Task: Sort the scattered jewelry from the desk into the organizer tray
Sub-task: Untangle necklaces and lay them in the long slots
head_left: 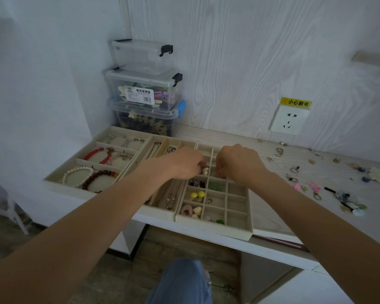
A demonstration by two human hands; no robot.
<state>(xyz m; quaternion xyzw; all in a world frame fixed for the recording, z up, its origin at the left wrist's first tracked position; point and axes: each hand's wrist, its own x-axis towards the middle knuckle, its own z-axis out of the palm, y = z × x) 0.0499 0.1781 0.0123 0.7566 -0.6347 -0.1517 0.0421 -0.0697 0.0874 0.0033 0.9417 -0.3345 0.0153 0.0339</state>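
Three clear storage boxes (pixel 144 88) are sitting stacked in the corner at the back left. In front of them three beige tray sections are lying side by side on the desk (pixel 272 207). The left section (pixel 90 163) is holding bracelets in three rows: I am counting one red bead bracelet (pixel 97 155), one pearl bracelet (pixel 76 174) and one dark brown bead bracelet (pixel 99 178), plus some silvery pieces too blurred to count. The middle section (pixel 162 194) is holding chains in long slots. The right section, a grid tray (pixel 215 202), is carrying small pieces in its near-left cells, among them two yellow beads (pixel 197 195).

Both hands are hovering over the grid tray's far cells. The left hand (pixel 184 163) is curling its fingers down toward a small pale piece (pixel 204 171); whether it is pinching it I cannot tell. The right hand (pixel 239 164) is curled knuckles-up, its fingertips hidden, so its hold is unclear too.

To the right, the scattered jewelry (pixel 329 183) is lying loose across the desk, too many small rings and charms to count. One wall socket (pixel 289 119) is sitting above it.
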